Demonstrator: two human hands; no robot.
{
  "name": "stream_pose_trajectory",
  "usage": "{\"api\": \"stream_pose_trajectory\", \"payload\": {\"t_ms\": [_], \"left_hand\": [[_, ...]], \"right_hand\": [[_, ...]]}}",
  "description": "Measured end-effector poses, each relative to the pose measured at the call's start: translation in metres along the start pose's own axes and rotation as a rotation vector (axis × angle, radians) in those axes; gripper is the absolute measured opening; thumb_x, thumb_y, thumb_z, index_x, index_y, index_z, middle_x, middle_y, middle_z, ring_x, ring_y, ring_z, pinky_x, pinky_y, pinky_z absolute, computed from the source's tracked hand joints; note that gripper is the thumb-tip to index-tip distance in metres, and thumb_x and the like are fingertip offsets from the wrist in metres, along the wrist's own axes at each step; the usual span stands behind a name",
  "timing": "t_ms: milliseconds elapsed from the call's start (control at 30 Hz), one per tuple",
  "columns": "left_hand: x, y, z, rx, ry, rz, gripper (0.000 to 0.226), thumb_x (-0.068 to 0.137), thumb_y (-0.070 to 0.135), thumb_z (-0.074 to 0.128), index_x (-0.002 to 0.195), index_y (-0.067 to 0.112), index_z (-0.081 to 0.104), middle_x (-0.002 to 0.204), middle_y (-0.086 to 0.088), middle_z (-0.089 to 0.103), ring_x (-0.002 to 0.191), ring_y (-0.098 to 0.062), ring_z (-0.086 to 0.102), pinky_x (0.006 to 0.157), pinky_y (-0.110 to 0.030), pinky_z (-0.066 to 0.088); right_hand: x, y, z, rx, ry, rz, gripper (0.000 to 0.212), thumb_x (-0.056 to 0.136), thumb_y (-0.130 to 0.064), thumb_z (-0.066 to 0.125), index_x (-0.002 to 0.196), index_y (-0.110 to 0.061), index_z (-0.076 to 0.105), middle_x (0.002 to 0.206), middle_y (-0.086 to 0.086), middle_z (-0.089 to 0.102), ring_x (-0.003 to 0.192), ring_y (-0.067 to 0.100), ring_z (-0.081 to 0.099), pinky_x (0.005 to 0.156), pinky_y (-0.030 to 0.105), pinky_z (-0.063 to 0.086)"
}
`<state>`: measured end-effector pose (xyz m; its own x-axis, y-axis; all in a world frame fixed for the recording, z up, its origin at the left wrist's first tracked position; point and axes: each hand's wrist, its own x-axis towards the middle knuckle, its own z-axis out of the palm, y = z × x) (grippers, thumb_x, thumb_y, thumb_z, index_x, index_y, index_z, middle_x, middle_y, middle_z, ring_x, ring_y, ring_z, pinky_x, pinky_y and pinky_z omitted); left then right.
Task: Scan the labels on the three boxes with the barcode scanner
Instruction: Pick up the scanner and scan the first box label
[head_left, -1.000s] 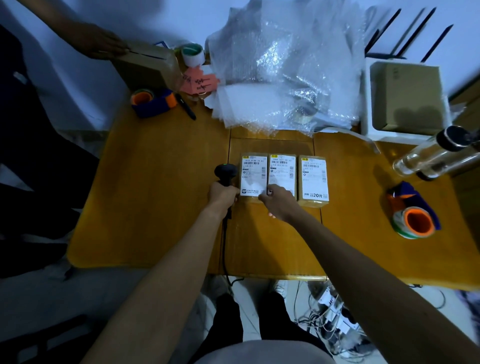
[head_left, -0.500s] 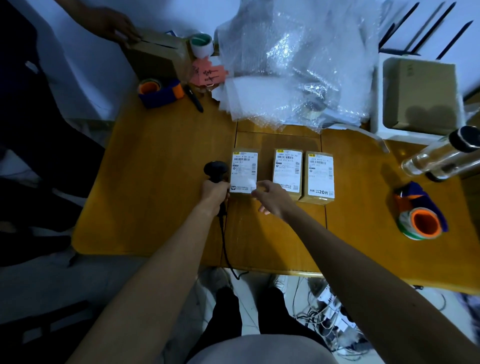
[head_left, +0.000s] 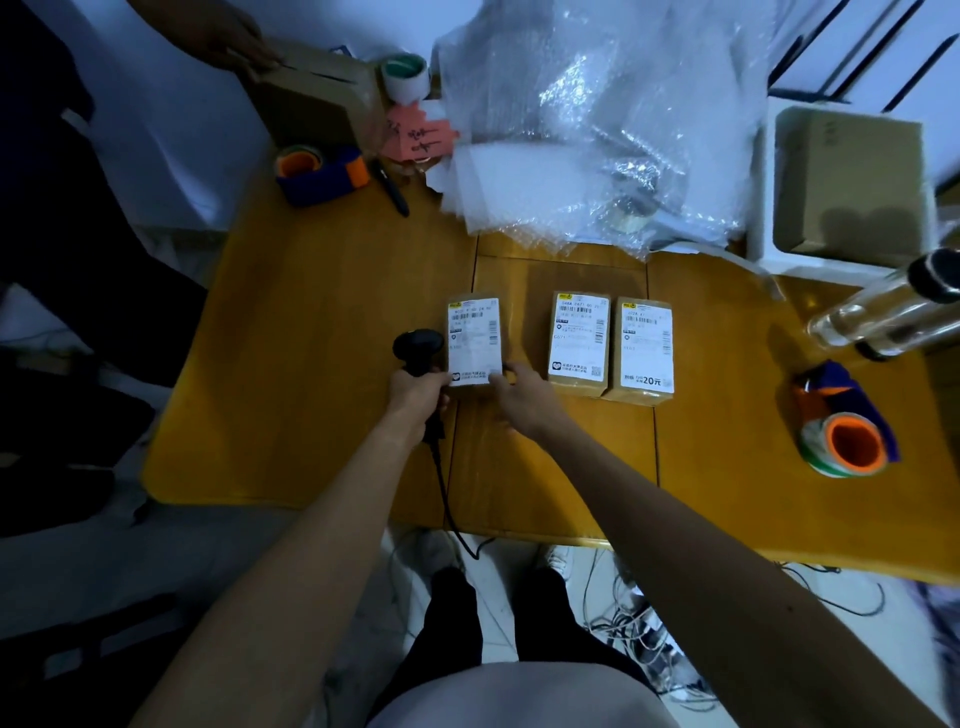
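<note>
Three small brown boxes with white shipping labels lie on the wooden table (head_left: 322, 395). The left box (head_left: 474, 338) sits apart from the middle box (head_left: 577, 340) and the right box (head_left: 645, 348), which lie side by side. My left hand (head_left: 418, 397) grips the handle of a black corded barcode scanner (head_left: 417, 348), whose head is just left of the left box. My right hand (head_left: 522, 397) holds the near right corner of the left box with its fingertips.
Bubble wrap (head_left: 597, 130) covers the far middle. A tape dispenser (head_left: 319, 171), a pen (head_left: 392, 189) and another person's hand (head_left: 234, 36) on a carton (head_left: 317, 98) are at the far left. A white tray (head_left: 766, 218), bottles (head_left: 893, 306) and a tape roll (head_left: 847, 436) stand right.
The left box has been slid leftward away from the other two, opening a gap. My left hand and the scanner have shifted left with it; my right hand stays on that box.
</note>
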<state>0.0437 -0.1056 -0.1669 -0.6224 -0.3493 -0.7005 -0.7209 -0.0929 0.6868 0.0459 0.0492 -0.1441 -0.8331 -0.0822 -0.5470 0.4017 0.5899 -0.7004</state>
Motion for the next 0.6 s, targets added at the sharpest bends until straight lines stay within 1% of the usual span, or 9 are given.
{"api": "stream_pose_trajectory", "payload": {"t_ms": [167,267,333,367,433,500,600], "left_hand": [[-0.011,0.003,-0.007,-0.032,-0.024,-0.027,0.008,0.092,0.010,0.072,0.094,0.009,0.064,0.088,-0.009,0.070,0.060,-0.014,0.057,0.054,-0.026,0.050],[-0.022,0.013,-0.007,-0.029,-0.049,-0.009,0.010,0.091,0.013,0.074,0.091,0.010,0.065,0.081,-0.006,0.068,0.061,-0.015,0.057,0.056,-0.027,0.050],[-0.030,0.022,-0.005,-0.027,-0.079,0.017,0.011,0.090,0.013,0.075,0.097,0.009,0.067,0.078,-0.005,0.068,0.060,-0.015,0.057,0.056,-0.028,0.051],[-0.034,0.026,-0.003,-0.023,-0.092,0.033,0.012,0.090,0.012,0.075,0.099,0.009,0.068,0.077,-0.005,0.067,0.059,-0.015,0.057,0.053,-0.027,0.051],[-0.042,0.034,0.001,0.001,-0.111,0.076,0.008,0.090,0.012,0.075,0.095,0.011,0.069,0.075,-0.004,0.066,0.058,-0.014,0.058,0.047,-0.024,0.050],[-0.050,0.041,0.007,0.019,-0.145,0.121,0.008,0.088,0.013,0.076,0.091,0.014,0.069,0.074,-0.003,0.067,0.057,-0.013,0.060,0.045,-0.023,0.048],[-0.062,0.048,0.019,0.048,-0.220,0.169,0.011,0.086,0.016,0.079,0.091,0.015,0.069,0.067,-0.001,0.066,0.054,-0.012,0.060,0.046,-0.024,0.049]], "right_hand": [[-0.006,0.000,-0.005,0.016,0.064,-0.033,0.045,0.103,-0.041,0.051,0.140,-0.017,0.045,0.133,0.012,0.065,0.108,0.032,0.069,0.087,0.054,0.059],[-0.008,-0.004,-0.015,0.026,0.112,-0.049,0.047,0.101,-0.043,0.055,0.138,-0.015,0.046,0.129,0.013,0.066,0.105,0.029,0.070,0.086,0.050,0.060],[-0.013,-0.006,-0.025,0.031,0.149,-0.071,0.052,0.100,-0.044,0.057,0.141,-0.014,0.045,0.134,0.011,0.063,0.111,0.026,0.066,0.089,0.045,0.058],[-0.015,-0.006,-0.029,0.046,0.159,-0.084,0.055,0.099,-0.043,0.059,0.143,-0.014,0.044,0.138,0.010,0.060,0.116,0.026,0.063,0.091,0.044,0.056],[-0.021,-0.003,-0.041,0.106,0.160,-0.096,0.060,0.098,-0.040,0.062,0.149,-0.016,0.040,0.139,0.008,0.060,0.121,0.026,0.061,0.092,0.040,0.056],[-0.028,0.000,-0.055,0.209,0.138,-0.074,0.065,0.095,-0.034,0.066,0.151,-0.017,0.037,0.131,0.005,0.062,0.114,0.024,0.063,0.086,0.034,0.057],[-0.035,0.004,-0.075,0.379,0.097,-0.034,0.069,0.092,-0.027,0.068,0.151,-0.016,0.034,0.131,0.009,0.063,0.108,0.024,0.067,0.081,0.035,0.058]]}}
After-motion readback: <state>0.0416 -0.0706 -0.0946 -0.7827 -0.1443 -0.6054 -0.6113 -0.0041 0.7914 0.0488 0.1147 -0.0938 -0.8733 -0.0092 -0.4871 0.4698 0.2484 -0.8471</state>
